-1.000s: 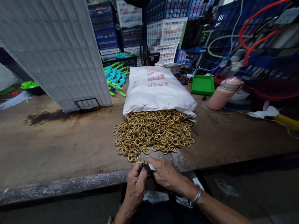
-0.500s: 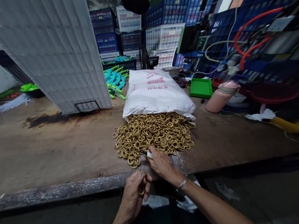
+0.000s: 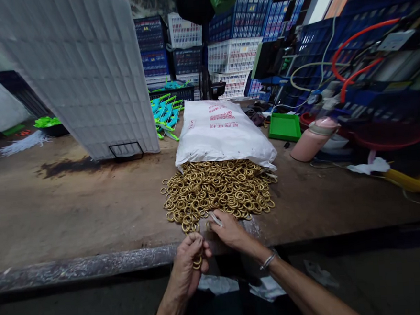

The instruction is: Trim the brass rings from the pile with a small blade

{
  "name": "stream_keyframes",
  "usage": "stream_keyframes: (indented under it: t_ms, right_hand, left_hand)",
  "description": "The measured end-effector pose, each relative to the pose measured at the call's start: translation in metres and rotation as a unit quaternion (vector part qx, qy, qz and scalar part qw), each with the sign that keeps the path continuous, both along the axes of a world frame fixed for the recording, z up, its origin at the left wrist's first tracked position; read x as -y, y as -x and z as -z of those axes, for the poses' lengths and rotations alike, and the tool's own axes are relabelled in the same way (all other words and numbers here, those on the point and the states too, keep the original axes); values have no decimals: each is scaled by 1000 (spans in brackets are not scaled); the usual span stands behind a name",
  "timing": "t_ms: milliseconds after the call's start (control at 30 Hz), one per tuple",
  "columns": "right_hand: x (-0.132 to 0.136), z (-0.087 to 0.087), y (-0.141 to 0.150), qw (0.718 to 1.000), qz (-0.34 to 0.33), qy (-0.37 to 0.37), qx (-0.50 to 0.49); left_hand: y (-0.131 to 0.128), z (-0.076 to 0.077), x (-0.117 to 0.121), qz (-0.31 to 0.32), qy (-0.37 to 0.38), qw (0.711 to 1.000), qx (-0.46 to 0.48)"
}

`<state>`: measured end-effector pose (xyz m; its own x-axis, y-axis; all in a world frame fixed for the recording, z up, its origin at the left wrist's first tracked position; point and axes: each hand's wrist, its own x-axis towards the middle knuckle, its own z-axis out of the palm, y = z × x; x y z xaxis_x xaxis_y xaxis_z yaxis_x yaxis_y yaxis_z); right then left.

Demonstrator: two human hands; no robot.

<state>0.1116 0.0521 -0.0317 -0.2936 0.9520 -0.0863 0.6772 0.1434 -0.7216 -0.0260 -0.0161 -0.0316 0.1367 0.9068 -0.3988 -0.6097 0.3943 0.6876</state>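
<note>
A heap of gold-coloured rings (image 3: 219,190) spills from the mouth of a white woven sack (image 3: 223,137) onto the table. My left hand (image 3: 188,264) is closed at the table's front edge, with gold rings (image 3: 197,263) held in its curled fingers. Just right of it, my right hand (image 3: 233,232) is closed around a thin, pale, knife-like tool (image 3: 215,218) at the near side of the heap. Its exact kind is unclear. One ring shows below the tool, close to my right fingertips; whether it is gripped cannot be told.
A tall pale ribbed panel (image 3: 93,79) stands at the left on a black wire foot. Behind the sack are teal-and-green plastic parts (image 3: 165,113) and stacked crates (image 3: 235,55). To the right are a green tray (image 3: 284,127), a pink bottle (image 3: 311,141) and red hoses.
My right hand has drawn slightly back from the heap, and the tool has turned in its fingers. More of the rings in my left hand shows. The whole view has shifted slightly.
</note>
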Motion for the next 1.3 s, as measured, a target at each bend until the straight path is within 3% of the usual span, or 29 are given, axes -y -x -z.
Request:
stream_keyframes:
  t_ms: [133,233,433,600,700,867,1100,1300]
  right_hand:
    - [10,-10,-3,973,-12,146,-178]
    - [17,-13,-3,945,7,223,-241]
    - [24,-15,-1,899,7,328,-290]
    - [26,-19,0,876,4,367,-312]
    - [27,-18,1,889,21,334,-312]
    - [27,-9,2,950,1,156,-272]
    - [23,4,4,970,-9,93,-226]
    - [25,0,5,962,-9,115,-249]
  left_hand:
    - [-3,3,-4,-15,-72,983,-169]
    - [-5,3,-5,-11,-148,954,-259]
    - [-3,4,-4,-2,-245,915,-321]
    - [-2,10,-3,-18,-241,903,-356]
    - [-2,11,-3,-33,-236,888,-393]
    - [-5,5,-3,-36,-240,872,-425]
    - [-6,5,-1,51,-109,960,-252]
    - [-7,-3,2,75,-66,981,-163]
